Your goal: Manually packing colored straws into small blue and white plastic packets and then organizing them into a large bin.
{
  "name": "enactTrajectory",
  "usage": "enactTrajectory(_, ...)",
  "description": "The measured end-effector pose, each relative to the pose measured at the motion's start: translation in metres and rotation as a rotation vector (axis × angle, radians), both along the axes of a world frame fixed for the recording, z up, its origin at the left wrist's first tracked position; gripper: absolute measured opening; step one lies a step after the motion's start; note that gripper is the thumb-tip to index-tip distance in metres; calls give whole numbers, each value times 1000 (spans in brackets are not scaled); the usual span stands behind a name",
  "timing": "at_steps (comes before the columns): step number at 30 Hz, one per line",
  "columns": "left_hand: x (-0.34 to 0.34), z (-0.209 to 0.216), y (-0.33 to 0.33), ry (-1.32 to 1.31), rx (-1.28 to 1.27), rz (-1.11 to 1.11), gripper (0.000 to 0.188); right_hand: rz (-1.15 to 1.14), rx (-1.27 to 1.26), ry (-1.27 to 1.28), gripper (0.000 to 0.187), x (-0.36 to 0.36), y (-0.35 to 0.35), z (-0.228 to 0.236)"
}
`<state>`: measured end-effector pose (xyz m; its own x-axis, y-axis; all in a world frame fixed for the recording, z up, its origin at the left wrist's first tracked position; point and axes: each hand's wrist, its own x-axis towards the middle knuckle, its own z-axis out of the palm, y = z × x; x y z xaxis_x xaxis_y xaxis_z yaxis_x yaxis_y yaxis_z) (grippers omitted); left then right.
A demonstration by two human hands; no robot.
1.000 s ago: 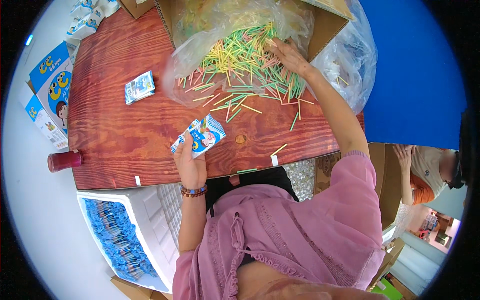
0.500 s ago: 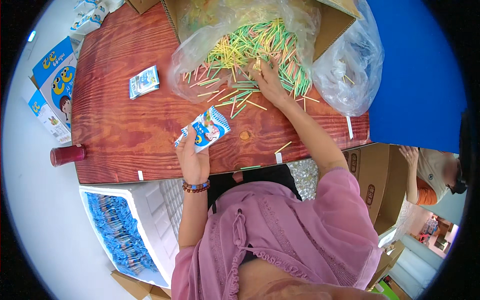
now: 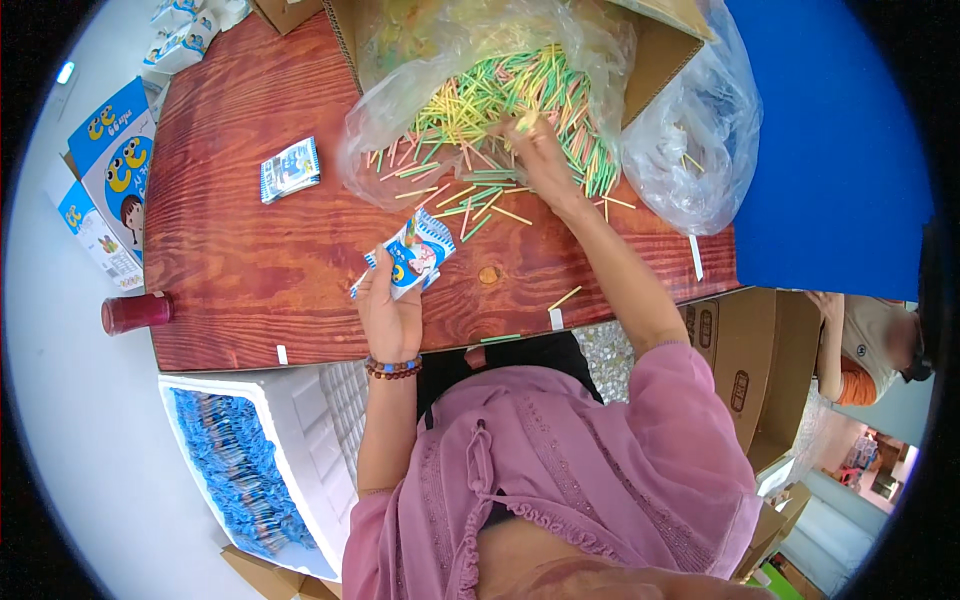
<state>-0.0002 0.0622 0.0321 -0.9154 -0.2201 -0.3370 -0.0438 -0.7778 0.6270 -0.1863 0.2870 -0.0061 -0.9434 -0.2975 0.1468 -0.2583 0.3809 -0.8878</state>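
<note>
In my left hand [image 3: 389, 315] is a small blue-and-white snack packet [image 3: 410, 256], pinched with the thumb on top and tilted up to the right. My right hand [image 3: 543, 160] reaches into the heap of thin coloured sticks [image 3: 480, 90], its fingers closed around a few pale yellow stick ends, slightly blurred. The yellow, green and pink sticks spill from a clear plastic bag [image 3: 375, 125] onto the red-brown wooden table [image 3: 230, 240]. Further left lies a small stack of similar packets [image 3: 290, 170], well apart from both hands.
A cardboard box [image 3: 655, 60] stands behind the heap, with another clear bag [image 3: 690, 150] beside it. At left are a red-lidded jar [image 3: 137, 313] and a printed carton [image 3: 115, 170]. A white foam box [image 3: 300, 430] holds many blue packets. Another person [image 3: 865, 345] is at right.
My right hand has shifted slightly within the stick heap, its fingers drawing together. The packet in my left hand has tilted a little; the hand stays nearly in place.
</note>
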Motion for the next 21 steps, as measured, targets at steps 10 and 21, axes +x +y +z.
enactTrajectory(10,-19,2,18,38,42,8,29,139,-1236,-180,16,88,-72,85)
enactTrajectory(21,-28,10,22,63,24,-8,32,176,-1102,-102,13,94,-81,83)
